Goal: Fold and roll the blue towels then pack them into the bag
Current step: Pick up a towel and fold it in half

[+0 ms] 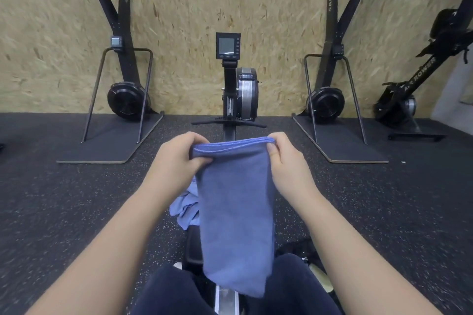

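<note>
A: Where is the folded blue terry-cloth towel?

B: It hangs in the air in front of the person, above the lap, folded into a long narrow strip. The left hand pinches one top corner, the right hand pinches the other, and the stacked edges run between them.

A: How will it handle?

B: It looks soft, light and limp, with no stiffness, so the layers may slip apart. Holding it at the top corners, as now, seems the best way to keep the edges aligned.

A: And around it?

B: A crumpled pale blue cloth lies behind it. A black bag sits by the right knee on the black speckled rubber floor.
</note>
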